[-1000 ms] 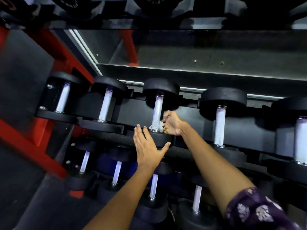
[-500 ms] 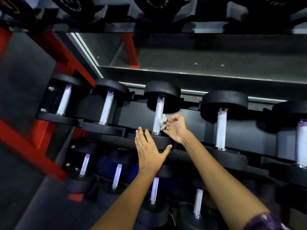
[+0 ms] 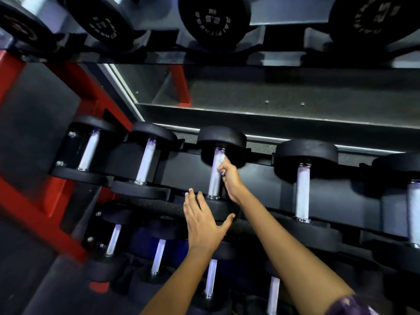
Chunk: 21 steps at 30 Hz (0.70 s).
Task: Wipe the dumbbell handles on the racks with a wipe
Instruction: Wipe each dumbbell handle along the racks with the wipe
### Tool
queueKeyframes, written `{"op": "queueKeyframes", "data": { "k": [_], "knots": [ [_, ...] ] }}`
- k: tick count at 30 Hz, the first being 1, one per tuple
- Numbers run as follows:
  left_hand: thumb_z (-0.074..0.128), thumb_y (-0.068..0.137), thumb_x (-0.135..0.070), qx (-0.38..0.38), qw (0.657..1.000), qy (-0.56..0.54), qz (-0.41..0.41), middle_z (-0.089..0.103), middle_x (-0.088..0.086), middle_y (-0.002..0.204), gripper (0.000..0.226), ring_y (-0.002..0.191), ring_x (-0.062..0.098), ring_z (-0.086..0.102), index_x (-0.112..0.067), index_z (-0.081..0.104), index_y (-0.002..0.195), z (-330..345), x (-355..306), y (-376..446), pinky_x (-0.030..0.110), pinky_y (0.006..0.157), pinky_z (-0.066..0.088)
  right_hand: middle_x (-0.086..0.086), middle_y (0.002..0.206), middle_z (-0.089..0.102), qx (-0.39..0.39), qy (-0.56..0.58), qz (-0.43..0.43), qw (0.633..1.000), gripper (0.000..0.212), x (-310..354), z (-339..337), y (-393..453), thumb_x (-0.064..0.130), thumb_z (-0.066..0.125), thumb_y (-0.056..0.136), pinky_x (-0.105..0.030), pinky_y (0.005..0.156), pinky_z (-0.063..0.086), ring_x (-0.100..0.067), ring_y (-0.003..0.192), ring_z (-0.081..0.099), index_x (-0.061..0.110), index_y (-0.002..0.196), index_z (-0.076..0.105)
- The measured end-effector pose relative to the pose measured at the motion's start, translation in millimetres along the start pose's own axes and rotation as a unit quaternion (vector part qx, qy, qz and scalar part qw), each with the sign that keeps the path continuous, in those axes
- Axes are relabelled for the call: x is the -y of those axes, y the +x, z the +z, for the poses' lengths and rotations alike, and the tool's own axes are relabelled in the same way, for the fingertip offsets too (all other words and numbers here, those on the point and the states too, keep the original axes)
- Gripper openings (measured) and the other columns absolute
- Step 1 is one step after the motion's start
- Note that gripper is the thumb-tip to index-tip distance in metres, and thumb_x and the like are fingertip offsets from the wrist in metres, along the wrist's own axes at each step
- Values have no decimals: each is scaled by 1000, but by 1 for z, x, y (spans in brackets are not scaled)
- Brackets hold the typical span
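Our right hand (image 3: 230, 178) is curled against the upper part of a dumbbell handle (image 3: 216, 176), fingers pinching a small white wipe (image 3: 221, 160) against the metal just below the far weight head (image 3: 221, 142). Only a scrap of the wipe shows above our knuckles. That dumbbell lies on the middle rack tier (image 3: 181, 164), third from the left end of the row, and we take it as our landmark.

Our left hand (image 3: 204, 220) is open, fingers straight and thumb spread, lying flat over the near weight head (image 3: 223, 210) of the same dumbbell; whether the palm presses it we cannot tell.

To the left of the landmark dumbbell sit two more dumbbells (image 3: 145, 162) with pale handles, and to its right another two (image 3: 303, 192), all on the same tier. Below it a lower row of dumbbells (image 3: 159, 255) shows shorter handles. Above it hang large black weight heads (image 3: 213, 19) with lettering. Left of it runs a red frame (image 3: 29, 201).
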<state>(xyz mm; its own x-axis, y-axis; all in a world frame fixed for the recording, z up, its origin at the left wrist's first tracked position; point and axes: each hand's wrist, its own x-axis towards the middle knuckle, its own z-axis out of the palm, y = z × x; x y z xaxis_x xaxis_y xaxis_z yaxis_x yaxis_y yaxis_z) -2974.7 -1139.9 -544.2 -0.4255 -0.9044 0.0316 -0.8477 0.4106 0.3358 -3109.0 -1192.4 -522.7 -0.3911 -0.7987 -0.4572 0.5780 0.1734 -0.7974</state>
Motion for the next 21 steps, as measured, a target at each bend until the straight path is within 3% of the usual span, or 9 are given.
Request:
{"op": "queueKeyframes", "data": {
  "k": [2, 4, 6, 8, 10, 13, 16, 19, 21],
  "knots": [
    [74, 72, -60, 0, 1000, 3, 4, 30, 32, 148, 104, 141, 45, 26, 11, 38, 138, 0, 1, 0, 49, 114, 20, -1, 70, 46, -14, 26, 33, 999, 18, 18, 6, 7, 21, 45, 57, -22, 57, 33, -9, 58, 42, 15, 73, 50],
    [72, 72, -61, 14, 1000, 6, 1, 33, 33, 146, 102, 139, 46, 31, 11, 40, 136, 0, 1, -1, 50, 112, 25, 2, 58, 45, -35, 64, 28, 997, 7, 21, 2, 10, 14, 41, 63, -22, 52, 28, -10, 50, 36, 17, 60, 47],
    [61, 72, -67, 11, 1000, 20, 12, 43, 33, 138, 98, 129, 48, 44, 11, 46, 129, 1, 2, 1, 55, 103, 37, 7, 45, 38, -56, 112, 15, 992, 24, 18, -8, 15, 4, 38, 61, -20, 47, 25, -9, 46, 29, 22, 45, 42],
    [45, 72, -71, 8, 999, 29, 15, 48, 32, 134, 97, 124, 47, 50, 10, 49, 125, 0, 1, 1, 55, 98, 42, 1, 46, 44, -51, 167, 13, 985, 8, 21, -8, 20, 10, 41, 49, -19, 45, 29, -12, 45, 35, 18, 50, 43],
    [41, 71, -72, -4, 999, 37, 19, 49, 32, 132, 97, 123, 46, 51, 9, 50, 124, 0, 1, 3, 54, 98, 41, -12, 54, 55, -40, 179, 22, 983, 17, 21, -6, 28, 14, 41, 47, -23, 53, 36, -20, 53, 48, 8, 61, 48],
    [41, 71, -72, -4, 999, 41, 24, 48, 32, 134, 97, 125, 46, 49, 8, 49, 125, 3, 3, 2, 54, 99, 40, -14, 64, 47, -64, 175, 7, 982, 11, 14, -6, 25, 0, 47, 55, -22, 57, 31, -11, 46, 45, 9, 61, 44],
    [41, 72, -72, -19, 999, 41, 26, 46, 30, 136, 96, 129, 42, 41, 7, 47, 127, 5, 4, 2, 52, 101, 39, -7, 72, 54, -155, 108, -19, 982, 28, 0, -15, 23, -18, 46, 77, -21, 66, 43, -9, 57, 55, 10, 78, 46],
    [41, 71, -73, -34, 998, 46, 25, 47, 30, 135, 96, 128, 40, 39, 6, 45, 126, 6, 4, 3, 51, 100, 39, -2, 63, 58, -279, 3, -90, 956, 30, -6, -14, 27, -10, 63, 73, -25, 63, 45, -13, 60, 52, 17, 63, 54],
    [45, 70, -72, -49, 997, 47, 30, 48, 31, 133, 95, 128, 38, 35, 5, 42, 126, 7, 5, 3, 54, 99, 41, -4, 66, 61, -292, -80, -148, 942, 28, -10, -1, 23, -7, 66, 71, -27, 67, 46, -14, 63, 55, 16, 58, 59]
  ]
}}
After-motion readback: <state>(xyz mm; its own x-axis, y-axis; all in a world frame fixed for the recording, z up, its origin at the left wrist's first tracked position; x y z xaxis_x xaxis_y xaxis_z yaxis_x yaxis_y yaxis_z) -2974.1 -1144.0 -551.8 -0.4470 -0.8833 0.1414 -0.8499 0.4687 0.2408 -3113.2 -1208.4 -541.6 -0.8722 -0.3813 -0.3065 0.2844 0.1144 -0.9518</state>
